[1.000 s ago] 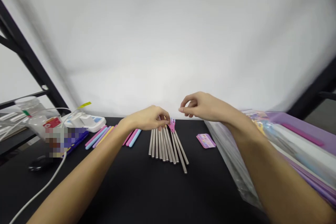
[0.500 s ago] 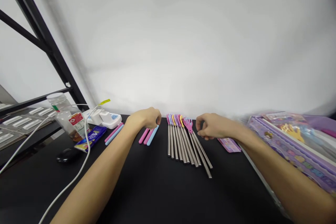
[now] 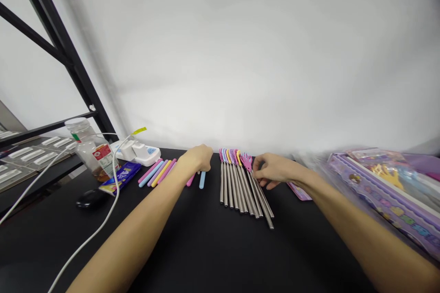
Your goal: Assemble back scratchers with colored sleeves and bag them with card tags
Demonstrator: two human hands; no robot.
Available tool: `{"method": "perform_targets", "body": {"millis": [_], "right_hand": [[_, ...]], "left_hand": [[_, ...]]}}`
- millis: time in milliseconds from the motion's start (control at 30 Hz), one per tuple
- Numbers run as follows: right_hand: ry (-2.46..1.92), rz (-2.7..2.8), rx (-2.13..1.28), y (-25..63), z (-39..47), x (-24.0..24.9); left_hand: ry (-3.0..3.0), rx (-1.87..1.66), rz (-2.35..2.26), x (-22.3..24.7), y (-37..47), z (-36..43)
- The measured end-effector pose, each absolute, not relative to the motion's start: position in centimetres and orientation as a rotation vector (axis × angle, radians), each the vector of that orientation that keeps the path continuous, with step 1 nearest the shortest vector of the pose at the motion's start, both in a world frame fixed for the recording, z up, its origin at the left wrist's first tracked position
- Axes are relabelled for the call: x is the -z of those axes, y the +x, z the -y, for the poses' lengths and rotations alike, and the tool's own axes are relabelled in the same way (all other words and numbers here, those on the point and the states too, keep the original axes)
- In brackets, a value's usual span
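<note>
A row of back scratchers (image 3: 237, 187) with steel rods and small hand-shaped heads in pink, blue, purple and yellow lies on the black table, overlapping at the right end. My right hand (image 3: 275, 168) is closed with thumb and fingertips at the upper rods of the rightmost ones, just below a pink head (image 3: 246, 161). Left of the row, my left hand (image 3: 199, 158) curls down over the top of a light blue handle tube (image 3: 202, 180); its fingertips are mostly hidden. A pink handle tube (image 3: 190, 180) shows beneath it. More coloured handle tubes (image 3: 157, 173) lie beside my left forearm.
At the left are a white power strip (image 3: 151, 156), a blue snack packet (image 3: 124, 173), a clear jar (image 3: 91, 151), a black mouse (image 3: 91, 198) and a white cable (image 3: 115, 192). A purple printed box (image 3: 381, 201) with bagged items stands at the right, near a pink packet (image 3: 299, 191).
My right hand has moved left onto the rods, and the rightmost rods have shifted slightly left. The blue tube under my left hand has turned and separated from the pink one. More tubes show at left.
</note>
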State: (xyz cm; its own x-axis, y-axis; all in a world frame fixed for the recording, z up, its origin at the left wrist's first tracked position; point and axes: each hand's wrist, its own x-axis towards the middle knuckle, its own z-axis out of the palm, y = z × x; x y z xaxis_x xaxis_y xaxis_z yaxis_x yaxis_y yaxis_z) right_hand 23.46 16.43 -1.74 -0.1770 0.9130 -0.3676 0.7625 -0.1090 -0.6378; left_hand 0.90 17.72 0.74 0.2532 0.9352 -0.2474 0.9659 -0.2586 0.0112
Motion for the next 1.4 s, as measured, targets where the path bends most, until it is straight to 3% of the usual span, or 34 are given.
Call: {"method": "perform_targets", "body": {"millis": [267,533,1100,1233,1400], "right_hand": [[-1.855,1.920,-1.219,23.8,-16.7,1.9],[-1.843,1.981,-1.074,23.2,-16.4,2.2],[-2.002,2.194,-0.218,23.2,-15.6,0.5],[-1.953,2.131,-0.292,24.2,-15.6,-1.2],[-1.595,2.148,-0.657,25.7,-14.8,-3.9]], "left_hand": [[2.392,0.259,-1.692,-1.1,0.7,-17.9],[2.445,0.133,-1.322,-1.3,1.2,-17.7],[2.420,0.079,-1.103,-2.0,2.7,-16.5],[2.480,-0.001,-0.997,-2.8,2.8,-16.1],[2.297,-0.042,-0.812,-3.1,2.8,-15.8]]}}
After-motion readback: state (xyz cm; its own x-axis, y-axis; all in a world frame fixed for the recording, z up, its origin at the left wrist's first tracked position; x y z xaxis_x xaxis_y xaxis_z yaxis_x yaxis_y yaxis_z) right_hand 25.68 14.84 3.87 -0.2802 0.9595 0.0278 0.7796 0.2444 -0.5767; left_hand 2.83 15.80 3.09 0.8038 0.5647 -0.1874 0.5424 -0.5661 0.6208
